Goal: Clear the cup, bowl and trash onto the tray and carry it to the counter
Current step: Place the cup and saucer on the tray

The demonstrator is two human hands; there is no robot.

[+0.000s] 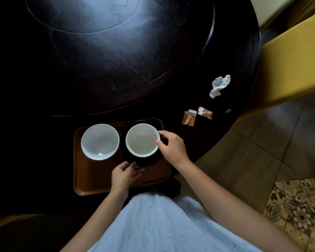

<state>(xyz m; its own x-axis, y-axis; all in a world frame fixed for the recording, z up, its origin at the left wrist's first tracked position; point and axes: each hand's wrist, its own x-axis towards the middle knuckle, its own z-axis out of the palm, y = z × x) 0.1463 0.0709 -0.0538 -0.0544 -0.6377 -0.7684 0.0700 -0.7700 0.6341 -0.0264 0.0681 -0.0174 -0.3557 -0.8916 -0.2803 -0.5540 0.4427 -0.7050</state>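
Wooden tray [91, 180] holds empty bowl [100, 141], cup [142, 140].

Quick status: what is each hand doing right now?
Left hand: fingers on the near edge of the black saucer, grip unclear.
Right hand: pinches the white cup at its rim.

Saucer [135, 160] mostly hidden under cup [142, 140] (dark, edges unclear).

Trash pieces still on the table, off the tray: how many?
3. A crumpled white tissue lies farthest right near the table edge. Two torn brown wrappers lie between it and the tray: the left wrapper and the right wrapper. The dark tabletop could hide smaller scraps.
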